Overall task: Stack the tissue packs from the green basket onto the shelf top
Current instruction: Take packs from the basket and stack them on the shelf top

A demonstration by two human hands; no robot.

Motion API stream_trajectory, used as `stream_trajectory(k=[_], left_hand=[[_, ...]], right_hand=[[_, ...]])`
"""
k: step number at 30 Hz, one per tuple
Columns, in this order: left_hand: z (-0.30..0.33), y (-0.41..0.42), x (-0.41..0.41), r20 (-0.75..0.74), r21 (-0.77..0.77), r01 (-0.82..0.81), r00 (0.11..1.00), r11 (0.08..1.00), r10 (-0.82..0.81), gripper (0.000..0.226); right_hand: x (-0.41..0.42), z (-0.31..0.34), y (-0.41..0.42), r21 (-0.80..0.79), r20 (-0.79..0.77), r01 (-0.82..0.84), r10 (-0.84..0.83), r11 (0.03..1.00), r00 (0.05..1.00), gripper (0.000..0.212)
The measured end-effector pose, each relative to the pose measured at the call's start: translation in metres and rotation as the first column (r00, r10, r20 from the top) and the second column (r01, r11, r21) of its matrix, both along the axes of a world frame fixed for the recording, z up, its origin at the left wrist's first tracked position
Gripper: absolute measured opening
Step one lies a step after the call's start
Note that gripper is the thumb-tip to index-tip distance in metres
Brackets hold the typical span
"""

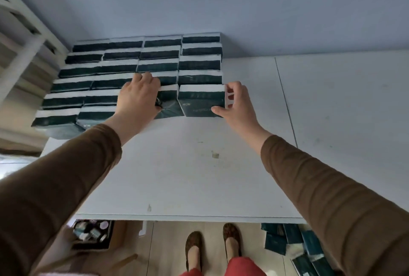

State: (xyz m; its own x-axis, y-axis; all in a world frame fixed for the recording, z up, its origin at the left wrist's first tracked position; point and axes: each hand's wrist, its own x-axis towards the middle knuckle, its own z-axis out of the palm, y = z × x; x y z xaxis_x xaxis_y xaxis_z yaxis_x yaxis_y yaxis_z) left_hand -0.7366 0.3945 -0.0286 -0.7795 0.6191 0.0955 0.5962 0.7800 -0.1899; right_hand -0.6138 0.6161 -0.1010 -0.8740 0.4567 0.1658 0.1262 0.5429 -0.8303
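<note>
Several dark green and white tissue packs (132, 70) stand in rows on the white shelf top (188, 165), against the back wall. My left hand (139, 94) lies over the top of a front-row pack (169, 101), its fingers curled on it. My right hand (236, 103) holds the right end of the neighbouring front-row pack (200, 101), thumb under the front corner and fingers over the white end. More loose packs (296, 247) lie on the floor at the lower right; the green basket itself is not visible.
A white frame (20, 23) rises at the left. Below the shelf edge, a dark box of small bottles (93, 233) sits on the wooden floor. My feet (212, 247) stand close to the shelf. A seam (285, 98) splits the shelf top.
</note>
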Motion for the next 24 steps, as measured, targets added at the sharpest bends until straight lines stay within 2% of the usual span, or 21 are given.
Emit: stream_trajectory(k=[4, 10, 14, 16, 19, 24], left_hand=[[0.0, -0.008, -0.01, 0.014, 0.03, 0.034, 0.999, 0.999, -0.034, 0.064], [-0.001, -0.017, -0.016, 0.03, 0.028, 0.092, 0.995, 0.995, -0.093, 0.067], [0.002, -0.018, -0.003, -0.022, 0.006, 0.151, 0.988, 0.989, -0.151, 0.083], [0.006, -0.011, 0.012, -0.056, 0.023, 0.235, 0.971, 0.972, -0.233, 0.088], [0.011, 0.01, 0.044, -0.081, 0.073, 0.373, 0.927, 0.925, -0.368, 0.083], [0.011, 0.062, 0.115, -0.026, 0.133, 0.51, 0.859, 0.85, -0.512, 0.072]], right_hand=[[-0.007, -0.008, -0.02, -0.047, -0.009, 0.121, -0.121, 0.992, 0.993, 0.061], [-0.01, -0.01, -0.039, -0.048, 0.012, 0.219, -0.219, 0.975, 0.976, 0.054], [0.005, -0.007, -0.043, -0.103, 0.079, 0.253, -0.246, 0.962, 0.966, 0.062], [0.024, -0.001, -0.044, -0.077, 0.086, 0.283, -0.277, 0.956, 0.957, 0.065], [0.064, 0.01, -0.038, -0.006, 0.076, 0.331, -0.329, 0.944, 0.941, 0.06], [0.154, 0.033, -0.016, 0.124, 0.056, 0.376, -0.385, 0.918, 0.921, 0.047]])
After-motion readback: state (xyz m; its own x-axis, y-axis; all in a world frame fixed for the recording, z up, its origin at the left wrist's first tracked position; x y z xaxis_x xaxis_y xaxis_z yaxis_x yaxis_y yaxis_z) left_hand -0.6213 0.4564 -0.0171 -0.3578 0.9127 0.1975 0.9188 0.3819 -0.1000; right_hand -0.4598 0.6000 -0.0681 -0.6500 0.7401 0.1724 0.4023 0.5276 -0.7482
